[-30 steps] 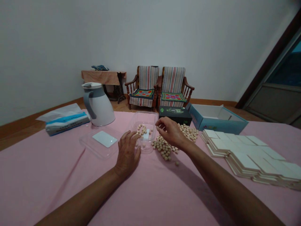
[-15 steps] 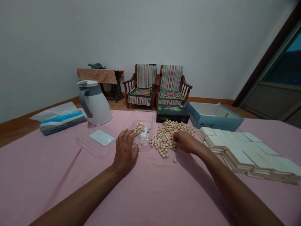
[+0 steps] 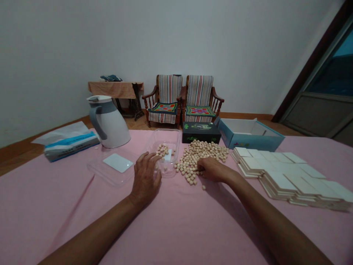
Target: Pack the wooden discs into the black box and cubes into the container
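Observation:
My left hand (image 3: pixel 145 177) is curled over the near left corner of a clear plastic container (image 3: pixel 178 141), its thumb apart from the fingers. Several small round pale pieces (image 3: pixel 162 149), wooden-looking, lie inside, beside a white label. Just right of the container spreads a heap of the same pieces (image 3: pixel 206 149). My right hand (image 3: pixel 211 169) reaches into the near side of this heap with its fingers pinched together; what they hold, if anything, is hidden. One loose piece (image 3: pixel 203 187) lies on the cloth below that hand.
A clear lid (image 3: pixel 107 178) lies left, near a tissue pack (image 3: pixel 71 146) and a white-grey jug (image 3: pixel 114 127). Behind the heap are a black box (image 3: pixel 201 137) and an open blue box (image 3: pixel 250 142). Stacked pale square tiles (image 3: pixel 284 171) lie right on the pink cloth (image 3: pixel 176 228).
My right hand has shifted left and slightly nearer the container within the heap. My left hand stays at the container's corner. The whole view has moved a little.

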The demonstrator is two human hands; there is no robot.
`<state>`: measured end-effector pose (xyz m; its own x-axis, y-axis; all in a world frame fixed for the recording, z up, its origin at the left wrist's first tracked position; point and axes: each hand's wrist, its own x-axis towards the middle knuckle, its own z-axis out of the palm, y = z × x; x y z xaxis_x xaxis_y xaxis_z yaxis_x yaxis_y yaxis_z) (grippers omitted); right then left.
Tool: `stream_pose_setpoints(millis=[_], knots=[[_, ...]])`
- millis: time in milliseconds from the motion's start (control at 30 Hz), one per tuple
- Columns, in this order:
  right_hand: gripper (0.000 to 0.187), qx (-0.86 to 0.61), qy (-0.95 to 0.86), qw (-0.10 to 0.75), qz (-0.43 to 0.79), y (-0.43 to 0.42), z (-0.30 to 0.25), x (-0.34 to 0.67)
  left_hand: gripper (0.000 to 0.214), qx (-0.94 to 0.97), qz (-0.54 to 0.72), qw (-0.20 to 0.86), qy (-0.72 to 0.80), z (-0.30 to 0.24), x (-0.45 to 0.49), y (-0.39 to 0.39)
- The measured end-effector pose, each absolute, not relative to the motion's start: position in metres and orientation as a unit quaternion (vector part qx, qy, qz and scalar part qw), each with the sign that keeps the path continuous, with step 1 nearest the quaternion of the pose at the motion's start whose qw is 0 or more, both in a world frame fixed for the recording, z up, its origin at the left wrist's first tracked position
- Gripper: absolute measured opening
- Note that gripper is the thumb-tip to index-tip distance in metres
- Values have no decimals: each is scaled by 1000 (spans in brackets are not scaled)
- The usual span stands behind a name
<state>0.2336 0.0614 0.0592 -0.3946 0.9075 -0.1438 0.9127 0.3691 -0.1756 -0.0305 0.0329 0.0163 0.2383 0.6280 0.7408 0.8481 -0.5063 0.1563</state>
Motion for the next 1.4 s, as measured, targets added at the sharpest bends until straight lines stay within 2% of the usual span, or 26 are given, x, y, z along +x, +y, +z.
stream_pose_setpoints(millis=[367,567,667,867,1000,1100,1300,1400], knots=[[12,530,841,30,-102,52,69,235,46,-773,-394,140,-477,16,-30,33],[7,541,835,20,-95,54,67,235,45,-772,-392,141,-481,18,-29,31],[10,541,833,-48,-102,59,77,232,45,-771,-394,141,-480,18,-29,31],[10,479,822,-283,-125,73,98,191,44,-774,-387,140,-481,16,-30,31],[17,465,797,-353,-155,74,104,180,44,-773,-385,137,-485,17,-30,30],[12,487,813,-297,-117,68,102,196,44,-773,-387,132,-486,17,-30,30],[13,554,824,-18,-115,47,75,227,46,-774,-390,131,-481,16,-30,31],[12,563,817,24,-122,38,62,228,47,-774,-391,131,-479,15,-30,31]])
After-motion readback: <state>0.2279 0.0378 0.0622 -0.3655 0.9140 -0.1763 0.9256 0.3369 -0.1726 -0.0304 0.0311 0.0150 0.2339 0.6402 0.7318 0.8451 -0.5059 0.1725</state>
